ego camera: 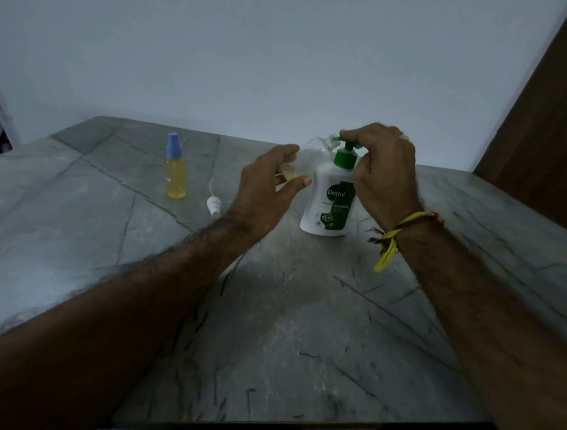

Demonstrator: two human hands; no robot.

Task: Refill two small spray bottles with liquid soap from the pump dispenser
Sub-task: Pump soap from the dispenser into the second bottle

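Note:
A white pump dispenser (328, 203) with a green pump head and a green label stands upright on the grey table. My right hand (380, 173) rests on top of its pump head, fingers curled over it. My left hand (267, 185) holds a small clear spray bottle (305, 157) tilted, its open neck up against the green nozzle; a little yellow liquid sits at its bottom. A second small spray bottle (176, 171), full of yellow liquid with a blue cap on, stands upright to the left. A loose white sprayer top (213, 203) lies between it and my left hand.
The grey marble-patterned table (270, 328) runs to a pale wall at the back. A brown wooden panel (546, 128) stands at the right. Yellow and brown threads are tied around my right wrist (401, 233).

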